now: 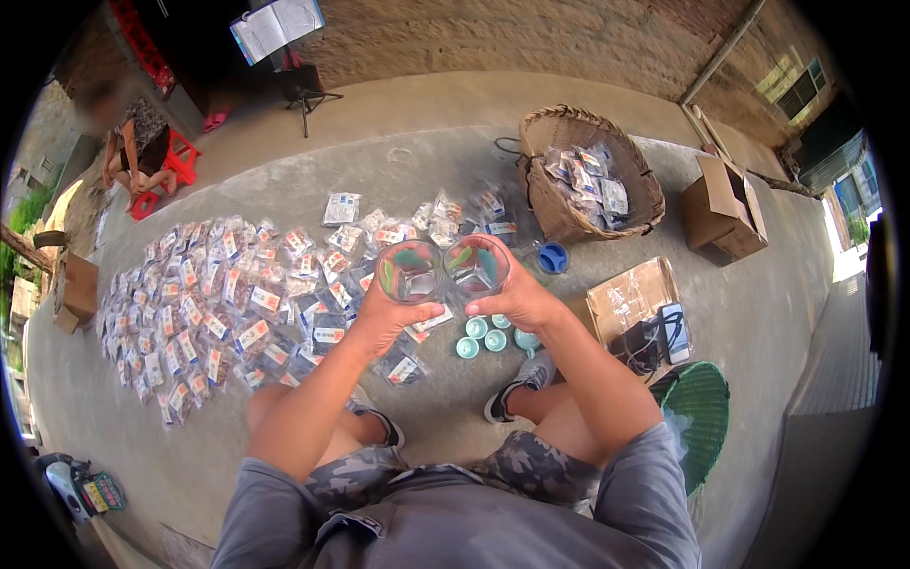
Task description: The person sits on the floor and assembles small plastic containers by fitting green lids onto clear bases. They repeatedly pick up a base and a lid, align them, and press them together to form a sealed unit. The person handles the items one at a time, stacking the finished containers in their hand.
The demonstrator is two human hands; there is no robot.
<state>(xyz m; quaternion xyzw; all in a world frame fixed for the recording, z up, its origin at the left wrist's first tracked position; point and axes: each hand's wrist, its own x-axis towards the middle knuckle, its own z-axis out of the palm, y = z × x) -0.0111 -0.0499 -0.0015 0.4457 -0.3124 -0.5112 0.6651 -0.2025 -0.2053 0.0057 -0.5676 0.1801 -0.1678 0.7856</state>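
Observation:
Side by side in front of me are two round see-through cups with green, teal and reddish patches. My left hand [379, 321] is closed around the left cup [409, 269], thumb along its near side. The right cup [476, 265] is gripped in my right hand [522, 299] in the same way. The rims are close together; whether they touch I cannot tell. Below my right hand, several small mint-green cups [495, 339] stand on the concrete floor near a matching pot [526, 339]. Many small clear packets [232, 303] with printed labels lie to the left and beyond.
A woven basket [545, 211] of packets stands beyond my right hand, near a blue-topped container [552, 257]. Cardboard boxes [725, 211], a phone [675, 332] and a green basket [709, 427] are on the right. A person [137, 142] sits at far left; a stand [303, 95] holds papers.

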